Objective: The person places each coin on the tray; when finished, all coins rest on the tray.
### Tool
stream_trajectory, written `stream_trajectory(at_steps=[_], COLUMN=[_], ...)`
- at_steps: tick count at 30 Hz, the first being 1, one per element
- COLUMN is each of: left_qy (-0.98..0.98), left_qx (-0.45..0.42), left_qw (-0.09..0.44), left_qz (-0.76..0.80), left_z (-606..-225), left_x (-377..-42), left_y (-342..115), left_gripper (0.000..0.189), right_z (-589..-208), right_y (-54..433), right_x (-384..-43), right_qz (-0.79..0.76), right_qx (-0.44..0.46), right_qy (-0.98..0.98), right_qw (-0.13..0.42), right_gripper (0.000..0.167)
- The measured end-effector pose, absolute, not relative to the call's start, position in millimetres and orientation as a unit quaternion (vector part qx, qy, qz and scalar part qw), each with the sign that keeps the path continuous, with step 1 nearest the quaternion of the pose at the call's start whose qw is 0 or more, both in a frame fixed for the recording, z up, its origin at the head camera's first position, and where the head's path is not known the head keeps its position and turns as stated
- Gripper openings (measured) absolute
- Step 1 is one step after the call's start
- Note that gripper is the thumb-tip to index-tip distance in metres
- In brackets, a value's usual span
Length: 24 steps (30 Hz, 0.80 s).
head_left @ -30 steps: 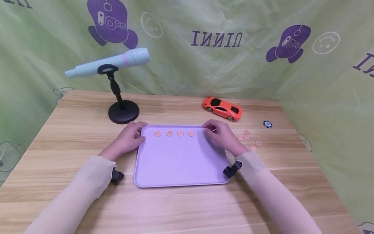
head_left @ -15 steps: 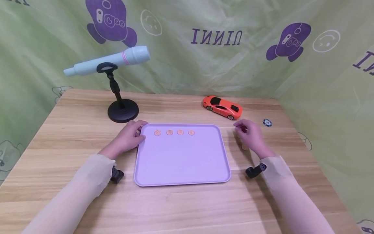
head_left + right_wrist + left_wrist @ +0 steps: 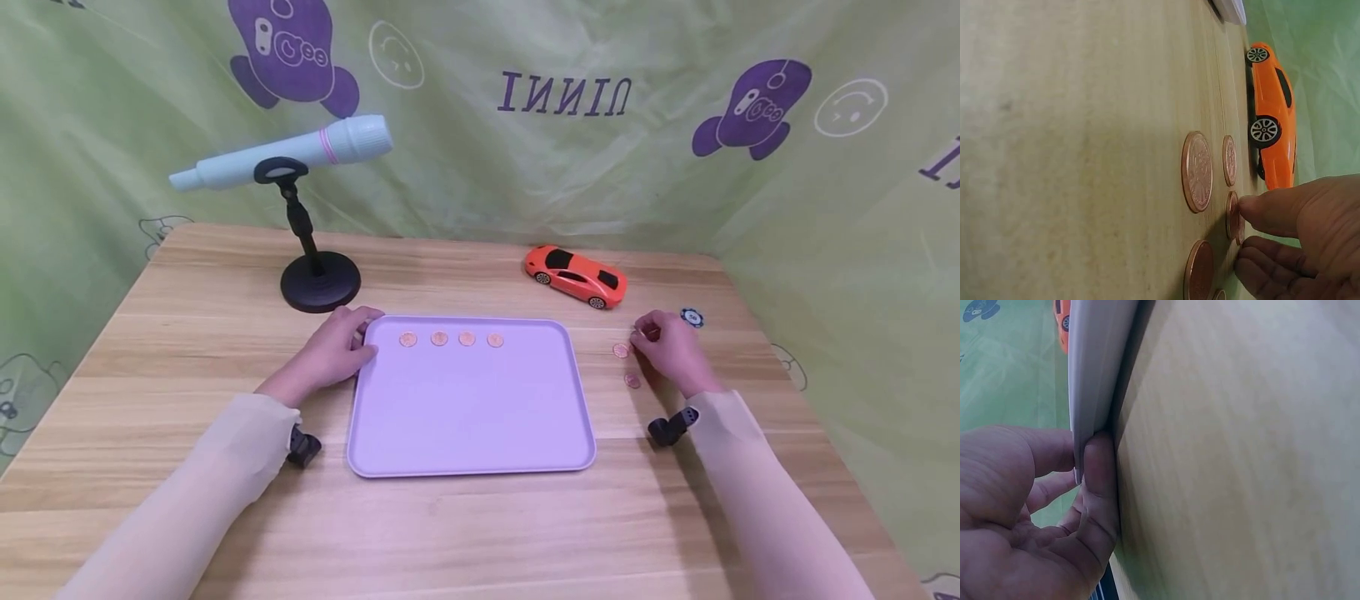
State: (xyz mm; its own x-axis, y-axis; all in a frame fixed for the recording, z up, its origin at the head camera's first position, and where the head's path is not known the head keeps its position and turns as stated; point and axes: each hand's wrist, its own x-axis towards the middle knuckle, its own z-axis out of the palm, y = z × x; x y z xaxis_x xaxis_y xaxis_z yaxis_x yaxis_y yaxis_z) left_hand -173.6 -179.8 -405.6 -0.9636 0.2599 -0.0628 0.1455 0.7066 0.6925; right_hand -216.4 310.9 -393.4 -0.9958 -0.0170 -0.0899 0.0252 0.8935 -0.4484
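Head view | my left hand (image 3: pixel 330 350) pinches tray (image 3: pixel 472 408) at ten o'clock | my right hand (image 3: pixel 669 343) touches coins (image 3: pixel 621 351) beyond its three o'clock; whether pinching, I cannot tell | best grip: low, across one edge

The tray (image 3: pixel 472 408) is plain pale purple. The coins (image 3: pixel 495 340) are copper-coloured, with a relief pattern. The car (image 3: pixel 576 277) is orange, its windows black, its wheels with grey spokes. The tube (image 3: pixel 300 152) is light blue with pink rings, and the stand (image 3: pixel 320 283) is black. The chip (image 3: pixel 692 317) has a dark rim with pale marks. The table (image 3: pixel 480 533) has light brown wood grain. The cloth (image 3: pixel 465 183) is green, printed with purple figures, purple letters and white smiling faces.
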Motion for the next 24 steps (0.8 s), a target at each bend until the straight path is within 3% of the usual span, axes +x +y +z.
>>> stream_trajectory(at_steps=[8, 19, 24], left_qy=[0.92, 0.921, 0.921], left_qx=[0.113, 0.111, 0.113], left_qw=[0.075, 0.076, 0.075], left_qz=[0.368, 0.367, 0.366], left_z=[-406, -405, -405], left_x=[-173, -172, -172], left_y=[-180, -180, -180], left_gripper=[0.051, 0.051, 0.051], right_z=[-391, -386, -385], right_y=[310, 320, 324], right_x=[-219, -223, -224], right_qz=[-0.217, -0.242, -0.241], right_qx=[-0.01, 0.007, 0.003], right_qy=[0.975, 0.965, 0.966], right_qw=[0.038, 0.101, 0.09], right_gripper=[0.025, 0.032, 0.024])
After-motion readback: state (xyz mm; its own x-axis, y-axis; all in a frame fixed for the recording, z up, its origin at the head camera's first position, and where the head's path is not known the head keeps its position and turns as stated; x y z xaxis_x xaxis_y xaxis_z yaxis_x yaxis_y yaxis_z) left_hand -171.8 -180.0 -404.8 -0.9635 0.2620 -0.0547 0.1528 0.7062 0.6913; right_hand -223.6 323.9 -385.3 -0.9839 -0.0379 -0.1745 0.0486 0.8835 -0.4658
